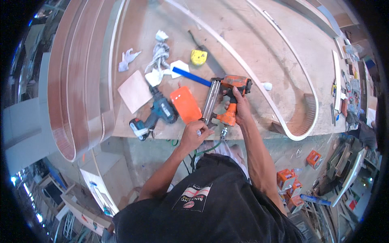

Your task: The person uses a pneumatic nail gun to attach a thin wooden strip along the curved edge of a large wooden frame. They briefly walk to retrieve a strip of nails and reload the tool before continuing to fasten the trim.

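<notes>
An orange and black air nail gun point(230, 116) lies across my grip above the workbench's near edge. My right hand point(242, 107) is wrapped round its black handle, with the thumb up near the head. At the lower end of its silver magazine point(212, 98), my left hand point(192, 137) is closed with fingertips pinched together. A small pale bit shows in those fingers, too small to name. A green hose point(210, 149) runs from the metal fitting under the gun. Just left of the magazine lies an orange plastic case point(186, 104).
A teal cordless drill point(162, 110), square board point(134, 92), blue strip point(192, 77), yellow tape measure point(198, 57) and crumpled rags point(159, 56) lie on the workbench point(239, 28). Curved wooden frames stand left point(81, 81) and right point(310, 113). Orange boxes point(285, 179) sit below right.
</notes>
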Motion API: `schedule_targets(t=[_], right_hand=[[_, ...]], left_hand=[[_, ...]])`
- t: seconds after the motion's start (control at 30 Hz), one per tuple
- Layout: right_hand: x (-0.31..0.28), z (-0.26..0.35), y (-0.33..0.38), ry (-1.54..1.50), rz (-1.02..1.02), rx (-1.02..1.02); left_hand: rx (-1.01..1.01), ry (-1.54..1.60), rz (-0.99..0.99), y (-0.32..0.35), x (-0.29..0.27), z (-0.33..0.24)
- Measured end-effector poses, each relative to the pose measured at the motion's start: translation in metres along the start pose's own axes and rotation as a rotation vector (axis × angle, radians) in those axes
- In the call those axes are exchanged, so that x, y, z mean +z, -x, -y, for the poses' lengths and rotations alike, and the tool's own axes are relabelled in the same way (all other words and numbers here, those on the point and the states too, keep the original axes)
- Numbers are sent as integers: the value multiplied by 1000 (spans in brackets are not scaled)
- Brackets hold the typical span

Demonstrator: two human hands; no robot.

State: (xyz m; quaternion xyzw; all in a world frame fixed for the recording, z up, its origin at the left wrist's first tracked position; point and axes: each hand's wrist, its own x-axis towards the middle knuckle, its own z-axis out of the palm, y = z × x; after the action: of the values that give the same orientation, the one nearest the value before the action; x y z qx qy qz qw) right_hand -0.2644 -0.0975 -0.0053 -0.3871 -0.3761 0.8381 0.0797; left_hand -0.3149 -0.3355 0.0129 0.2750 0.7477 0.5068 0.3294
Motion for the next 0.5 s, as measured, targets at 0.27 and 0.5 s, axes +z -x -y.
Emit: schedule_targets(t=[0.27,0.5], right_hand=[[-40,-41,-34,493,-80,-85],[-96,-46,-12,619,-77,-283]], left_hand=[[141,-127,-83,-1,27,-2],[265,-166,-41,-3,76,-44]])
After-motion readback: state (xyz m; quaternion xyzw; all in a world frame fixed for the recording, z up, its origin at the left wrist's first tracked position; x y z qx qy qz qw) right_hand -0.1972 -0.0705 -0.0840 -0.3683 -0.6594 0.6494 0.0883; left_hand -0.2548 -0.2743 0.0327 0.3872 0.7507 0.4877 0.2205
